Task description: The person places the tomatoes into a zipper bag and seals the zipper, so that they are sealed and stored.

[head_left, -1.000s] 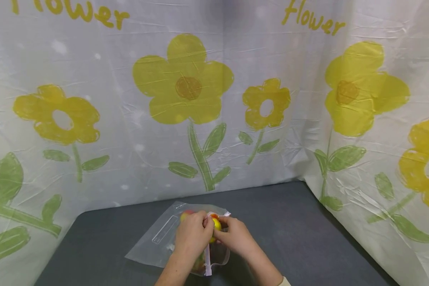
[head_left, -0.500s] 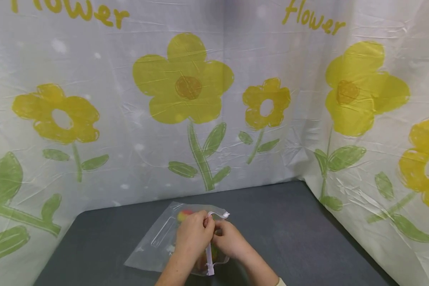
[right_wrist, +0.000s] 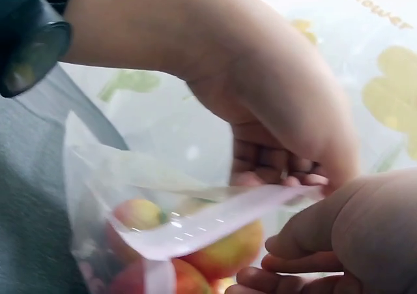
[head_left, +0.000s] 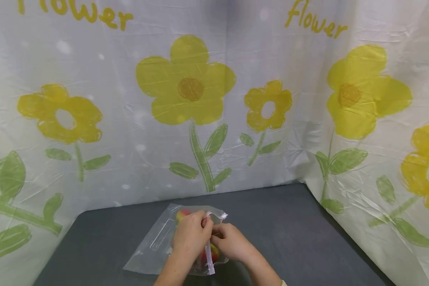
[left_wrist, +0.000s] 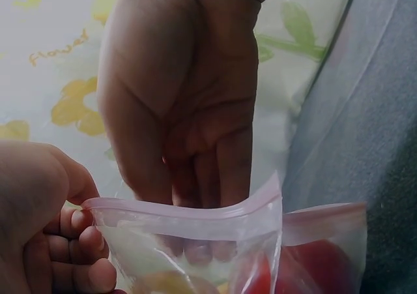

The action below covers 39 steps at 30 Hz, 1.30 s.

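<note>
A clear zip bag with a pale pink strip along its mouth lies on the dark table. Round red-and-yellow fruits are inside it; the right wrist view shows more of the fruits through the film. My left hand pinches the mouth's edge between thumb and fingers, as the left wrist view confirms at the pink strip. At the mouth's opening is my right hand, its fingers reaching down behind the strip. No fruit shows in the right hand; its fingertips are partly hidden by the film.
The dark grey table extends around the bag. A white curtain with printed yellow flowers stands behind and along the right side. A dark wrist device sits on the left wrist.
A second ago my right hand held a red-and-yellow fruit at the bag's mouth. The fruit has gone down into the bag and left that hand. My left hand keeps its pinch.
</note>
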Each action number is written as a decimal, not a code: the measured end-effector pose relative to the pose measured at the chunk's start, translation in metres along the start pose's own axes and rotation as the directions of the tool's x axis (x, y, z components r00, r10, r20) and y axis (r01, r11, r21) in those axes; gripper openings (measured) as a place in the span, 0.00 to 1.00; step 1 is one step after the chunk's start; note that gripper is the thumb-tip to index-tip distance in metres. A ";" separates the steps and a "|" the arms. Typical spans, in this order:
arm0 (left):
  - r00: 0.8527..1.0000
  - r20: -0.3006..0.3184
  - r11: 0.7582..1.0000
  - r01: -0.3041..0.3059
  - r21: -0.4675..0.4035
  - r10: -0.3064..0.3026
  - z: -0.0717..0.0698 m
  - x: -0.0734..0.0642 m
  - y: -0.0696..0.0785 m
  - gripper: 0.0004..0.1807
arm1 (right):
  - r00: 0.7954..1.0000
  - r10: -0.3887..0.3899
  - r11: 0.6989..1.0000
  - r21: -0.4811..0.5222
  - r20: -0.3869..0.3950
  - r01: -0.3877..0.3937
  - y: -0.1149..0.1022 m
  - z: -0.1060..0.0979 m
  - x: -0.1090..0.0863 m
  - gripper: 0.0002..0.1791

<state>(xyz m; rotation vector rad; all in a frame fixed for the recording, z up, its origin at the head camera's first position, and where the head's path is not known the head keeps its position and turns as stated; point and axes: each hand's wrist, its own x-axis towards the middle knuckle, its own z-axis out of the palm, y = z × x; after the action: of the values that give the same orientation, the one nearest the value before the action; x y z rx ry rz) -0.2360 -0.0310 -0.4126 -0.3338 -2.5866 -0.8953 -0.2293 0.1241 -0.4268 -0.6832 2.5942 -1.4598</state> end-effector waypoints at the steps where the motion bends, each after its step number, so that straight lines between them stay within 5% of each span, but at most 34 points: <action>1: 1.000 -0.001 1.000 0.002 0.000 -0.002 -0.001 -0.001 -0.001 0.21 | 1.000 0.010 1.000 0.007 0.008 -0.010 0.000 -0.002 0.000 0.13; 5: 1.000 -0.001 1.000 0.013 -0.006 -0.013 -0.004 -0.003 -0.001 0.21 | 0.998 0.055 0.998 -0.001 -0.015 -0.055 0.002 -0.012 -0.002 0.16; 8: 1.000 -0.009 1.000 0.021 -0.009 -0.021 -0.007 -0.003 -0.001 0.21 | 0.987 0.093 0.993 -0.058 -0.129 -0.101 0.002 -0.021 -0.002 0.13; 14: 0.999 -0.025 1.000 0.024 -0.005 -0.024 -0.011 -0.004 -0.001 0.21 | 0.899 0.224 0.941 -0.155 -0.377 -0.300 0.001 -0.033 0.001 0.10; 20: 1.000 -0.008 1.000 -0.007 0.002 0.007 -0.013 -0.008 0.003 0.22 | 0.867 0.391 0.898 -0.079 -0.308 -0.433 0.015 -0.028 0.012 0.30; 28: 1.000 0.000 1.000 -0.009 0.010 0.009 -0.014 -0.007 0.010 0.21 | 0.857 0.348 0.930 0.027 -0.380 -0.366 0.029 -0.020 0.021 0.22; 39: 0.996 0.088 0.998 -0.007 0.066 0.001 -0.016 -0.017 0.007 0.20 | 0.868 0.332 0.942 0.083 -0.370 -0.325 0.038 -0.017 0.025 0.18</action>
<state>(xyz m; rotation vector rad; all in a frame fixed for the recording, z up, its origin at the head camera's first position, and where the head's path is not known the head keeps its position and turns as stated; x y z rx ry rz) -0.2140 -0.0372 -0.4039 -0.3669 -2.6884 -0.8082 -0.2698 0.1440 -0.4457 0.0667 2.7771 -1.6255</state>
